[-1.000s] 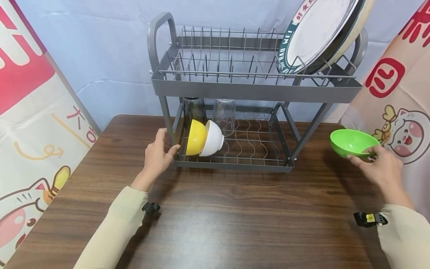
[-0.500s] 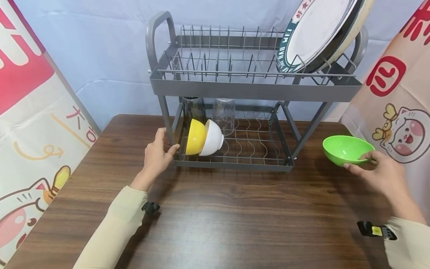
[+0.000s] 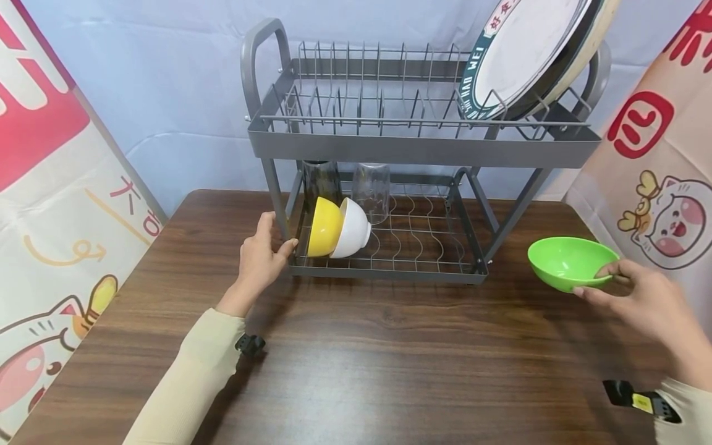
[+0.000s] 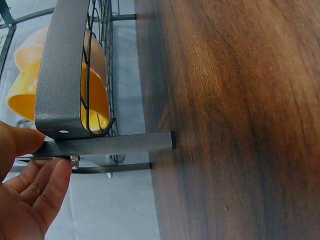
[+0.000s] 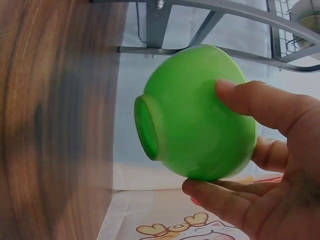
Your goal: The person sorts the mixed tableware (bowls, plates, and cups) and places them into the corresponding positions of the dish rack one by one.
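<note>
A grey two-tier dish rack [image 3: 423, 152] stands on the wooden table. My left hand [image 3: 260, 262] pinches its front left leg [image 4: 115, 144] between thumb and fingers. On the lower tier, a yellow bowl [image 3: 325, 228] and a white bowl [image 3: 353, 230] lean on their sides, one against the other. Off to the right of the rack, my right hand [image 3: 648, 300] grips a green bowl [image 3: 570, 262] by its near right side, thumb outside. The right wrist view shows the bowl's foot [image 5: 148, 127] facing the table, with a gap below it.
Behind the bowls stand a dark glass [image 3: 321, 185] and a clear glass [image 3: 371, 191], upside down. Large plates [image 3: 517, 62] lean at the right end of the upper tier. Printed cloths hang at both sides, a pale blue cloth [image 3: 183, 93] at the back.
My right hand has drawn the green bowl nearer to me and slightly left. The left hand has stayed at the rack's leg, and the bowls on the rack have not moved.
</note>
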Tool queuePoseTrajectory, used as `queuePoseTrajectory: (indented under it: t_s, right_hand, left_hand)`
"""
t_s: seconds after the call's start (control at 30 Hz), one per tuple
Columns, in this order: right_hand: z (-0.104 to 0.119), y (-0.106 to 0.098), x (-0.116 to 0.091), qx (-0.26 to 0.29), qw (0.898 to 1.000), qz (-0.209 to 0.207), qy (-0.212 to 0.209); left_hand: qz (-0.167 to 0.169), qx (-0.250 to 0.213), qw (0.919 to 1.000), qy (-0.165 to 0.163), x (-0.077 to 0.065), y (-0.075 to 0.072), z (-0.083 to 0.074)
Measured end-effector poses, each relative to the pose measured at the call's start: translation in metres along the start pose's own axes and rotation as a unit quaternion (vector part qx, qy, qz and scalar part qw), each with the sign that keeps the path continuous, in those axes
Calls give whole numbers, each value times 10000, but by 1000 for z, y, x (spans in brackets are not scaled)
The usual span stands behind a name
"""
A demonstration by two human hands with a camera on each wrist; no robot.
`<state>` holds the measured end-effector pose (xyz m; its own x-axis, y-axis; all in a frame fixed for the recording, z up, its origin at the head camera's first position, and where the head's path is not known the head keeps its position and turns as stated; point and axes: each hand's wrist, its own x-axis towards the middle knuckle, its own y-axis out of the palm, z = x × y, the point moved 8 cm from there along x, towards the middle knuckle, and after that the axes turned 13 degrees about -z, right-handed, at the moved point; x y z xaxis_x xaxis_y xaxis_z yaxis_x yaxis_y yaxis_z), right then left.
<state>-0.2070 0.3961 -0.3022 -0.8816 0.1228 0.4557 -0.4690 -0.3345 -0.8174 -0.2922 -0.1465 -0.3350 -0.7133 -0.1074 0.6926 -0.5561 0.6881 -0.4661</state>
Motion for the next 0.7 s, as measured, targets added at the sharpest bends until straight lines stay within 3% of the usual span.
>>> queuePoseTrajectory:
  t_s: [0.7]
  right_hand:
    - [18, -4, -9, 120, 9975, 580, -389]
  left_hand:
    - [6, -20, 10000, -45, 0, 0, 2]
